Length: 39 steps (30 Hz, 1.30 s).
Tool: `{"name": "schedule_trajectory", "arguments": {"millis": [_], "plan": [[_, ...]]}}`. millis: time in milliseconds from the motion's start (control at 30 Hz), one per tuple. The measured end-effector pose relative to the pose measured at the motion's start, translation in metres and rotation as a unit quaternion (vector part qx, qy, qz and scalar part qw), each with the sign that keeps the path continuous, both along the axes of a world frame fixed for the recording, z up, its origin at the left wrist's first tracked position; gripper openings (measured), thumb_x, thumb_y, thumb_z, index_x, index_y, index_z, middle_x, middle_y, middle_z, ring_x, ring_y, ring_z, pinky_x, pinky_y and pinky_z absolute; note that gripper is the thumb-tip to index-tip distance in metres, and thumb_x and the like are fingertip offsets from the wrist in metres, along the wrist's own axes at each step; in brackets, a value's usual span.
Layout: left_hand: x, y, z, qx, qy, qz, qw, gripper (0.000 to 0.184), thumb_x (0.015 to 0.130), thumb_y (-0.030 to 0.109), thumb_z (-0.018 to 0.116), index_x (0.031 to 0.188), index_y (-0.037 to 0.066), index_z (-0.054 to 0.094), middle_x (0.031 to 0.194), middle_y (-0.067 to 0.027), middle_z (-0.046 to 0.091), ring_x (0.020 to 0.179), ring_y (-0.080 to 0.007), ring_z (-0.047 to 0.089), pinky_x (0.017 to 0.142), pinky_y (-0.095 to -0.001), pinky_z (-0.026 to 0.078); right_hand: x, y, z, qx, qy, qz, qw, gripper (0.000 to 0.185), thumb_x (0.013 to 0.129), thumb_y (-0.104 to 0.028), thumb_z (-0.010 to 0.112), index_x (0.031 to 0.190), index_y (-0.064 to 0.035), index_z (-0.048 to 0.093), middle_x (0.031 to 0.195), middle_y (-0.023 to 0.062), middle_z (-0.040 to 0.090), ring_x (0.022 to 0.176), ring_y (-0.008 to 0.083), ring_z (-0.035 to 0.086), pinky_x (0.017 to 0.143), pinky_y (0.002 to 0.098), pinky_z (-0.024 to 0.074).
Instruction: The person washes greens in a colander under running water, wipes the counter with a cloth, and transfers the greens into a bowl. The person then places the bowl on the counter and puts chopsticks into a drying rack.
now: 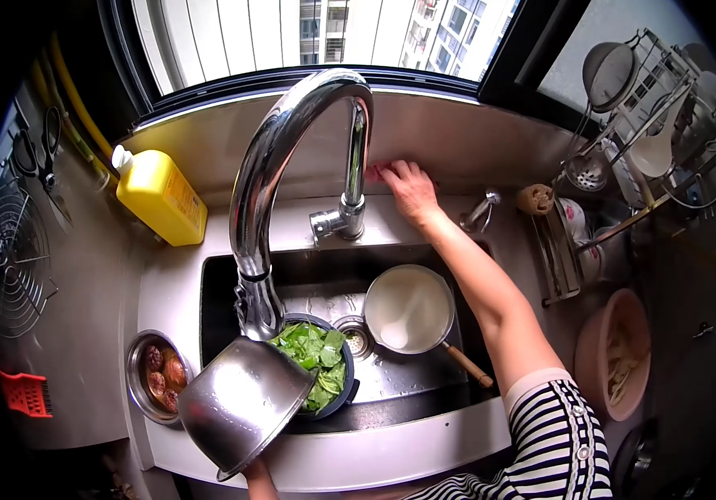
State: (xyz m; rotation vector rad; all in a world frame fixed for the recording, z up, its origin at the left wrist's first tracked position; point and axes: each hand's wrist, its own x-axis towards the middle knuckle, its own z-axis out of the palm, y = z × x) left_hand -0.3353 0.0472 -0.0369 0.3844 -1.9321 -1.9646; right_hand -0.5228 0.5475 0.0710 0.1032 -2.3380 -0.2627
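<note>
My right hand [409, 190] reaches to the ledge behind the sink, its fingers curled at a small pinkish thing [375, 172] beside the faucet [291, 158]; what it is cannot be made out. At the lower left a steel bowl [245, 404] is tilted over the sink's front edge. My left hand [256, 477] is under it, with its fingers hidden behind the bowl. Below the spout, green leaves [312, 358] fill a dark colander [348, 392] in the sink [416, 396]. A white pot [409, 308] with a wooden handle sits to their right, holding cloudy liquid and a pale round shape.
A yellow bottle [160, 197] stands at the back left. A small metal bowl [158, 377] of brown pieces is left of the sink. On the right are a soap dispenser [480, 212], a dish rack [650, 125] and a pink basin [614, 354].
</note>
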Motion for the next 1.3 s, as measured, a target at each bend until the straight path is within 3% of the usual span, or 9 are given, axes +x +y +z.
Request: {"name": "schedule_trajectory", "arguments": {"millis": [333, 500, 533, 600, 700, 800, 1067, 1233, 1300], "plan": [[-0.008, -0.012, -0.001, -0.002, -0.009, -0.012, 1.0, 0.042, 0.089, 0.025, 0.044, 0.121, -0.002, 0.043, 0.116, -0.013, 0.05, 0.101, -0.0218, 0.05, 0.089, -0.0336, 0.04, 0.036, 0.067, 0.06, -0.116, -0.226, -0.499, 0.828, 0.017, 0.069, -0.008, 0.063, 0.085, -0.0078, 0.068, 0.096, 0.0133, 0.061, 0.092, 0.0278, 0.058, 0.068, 0.0363, 0.0518], [-0.009, -0.017, -0.004, -0.006, -0.014, -0.008, 1.0, 0.043, 0.089, 0.026, 0.044, 0.121, -0.002, 0.043, 0.116, -0.0129, 0.049, 0.101, -0.0217, 0.05, 0.089, -0.0334, 0.04, 0.004, 0.05, 0.053, -0.212, -0.359, -0.446, 0.792, 0.026, 0.059, -0.019, 0.078, 0.08, -0.0077, 0.069, 0.076, 0.0095, 0.067, 0.074, 0.0209, 0.065, 0.067, 0.0332, 0.0522], [-0.009, -0.018, -0.004, -0.008, -0.014, -0.008, 1.0, 0.043, 0.089, 0.026, 0.044, 0.121, -0.002, 0.043, 0.116, -0.0129, 0.049, 0.101, -0.0216, 0.05, 0.089, -0.0333, 0.04, -0.009, 0.031, 0.059, -0.242, -0.415, -0.447, 0.755, 0.039, 0.056, -0.021, 0.08, 0.091, -0.0103, 0.067, 0.096, 0.0084, 0.065, 0.091, 0.021, 0.062, 0.074, 0.034, 0.052], [-0.011, -0.02, -0.004, -0.011, -0.013, -0.011, 1.0, 0.043, 0.089, 0.027, 0.044, 0.121, -0.003, 0.043, 0.116, -0.0129, 0.049, 0.102, -0.0216, 0.049, 0.09, -0.0333, 0.039, -0.007, 0.001, 0.042, -0.205, -0.322, -0.42, 0.824, 0.033, 0.058, -0.018, 0.077, 0.088, -0.0078, 0.067, 0.095, 0.0141, 0.06, 0.085, 0.0249, 0.062, 0.075, 0.0364, 0.0513], [-0.01, -0.023, -0.003, -0.013, -0.013, -0.009, 1.0, 0.043, 0.089, 0.027, 0.044, 0.121, -0.003, 0.044, 0.116, -0.0128, 0.049, 0.102, -0.0215, 0.049, 0.09, -0.0332, 0.039, 0.013, -0.035, 0.018, -0.284, -0.093, -0.069, 0.952, 0.011, 0.07, -0.012, 0.059, 0.08, -0.0062, 0.06, 0.083, 0.0152, 0.057, 0.084, 0.0316, 0.057, 0.069, 0.0404, 0.0489], [-0.007, -0.024, -0.004, -0.015, -0.017, -0.011, 1.0, 0.044, 0.089, 0.028, 0.044, 0.12, -0.003, 0.044, 0.116, -0.0128, 0.049, 0.102, -0.0214, 0.049, 0.09, -0.0331, 0.039, -0.003, -0.06, -0.003, -0.44, -0.144, 0.282, 0.841, 0.025, 0.071, 0.0, 0.049, 0.091, -0.01, 0.061, 0.088, 0.0126, 0.06, 0.08, 0.0317, 0.056, 0.073, 0.0388, 0.0449], [0.0, -0.032, -0.004, -0.015, -0.005, -0.009, 1.0, 0.044, 0.089, 0.029, 0.044, 0.12, -0.003, 0.044, 0.116, -0.0126, 0.049, 0.102, -0.0212, 0.049, 0.09, -0.0328, 0.038, 0.038, -0.02, -0.025, -0.253, -0.129, -0.087, 0.955, 0.017, 0.069, -0.004, 0.052, 0.084, -0.0087, 0.059, 0.086, 0.0127, 0.053, 0.085, 0.0304, 0.053, 0.072, 0.0419, 0.0469], [0.004, -0.036, -0.009, -0.027, -0.009, 0.0, 1.0, 0.045, 0.089, 0.03, 0.044, 0.119, -0.003, 0.045, 0.117, -0.0125, 0.049, 0.103, -0.0211, 0.048, 0.091, -0.0326, 0.038, 0.035, 0.015, -0.001, -0.457, 0.208, -0.198, 0.842, 0.022, 0.074, -0.007, 0.053, 0.094, 0.0018, 0.052, 0.094, 0.0201, 0.053, 0.088, 0.0359, 0.053, 0.076, 0.0418, 0.0436], [0.004, -0.039, -0.009, -0.053, -0.006, 0.008, 0.999, 0.045, 0.089, 0.03, 0.044, 0.119, -0.003, 0.045, 0.117, -0.0125, 0.049, 0.103, -0.021, 0.048, 0.091, -0.0325, 0.038, 0.011, -0.002, -0.008, -0.506, 0.168, -0.202, 0.822, 0.023, 0.073, -0.003, 0.053, 0.096, 0.0006, 0.05, 0.095, 0.0198, 0.052, 0.089, 0.0347, 0.052, 0.076, 0.0429, 0.0433]]}}
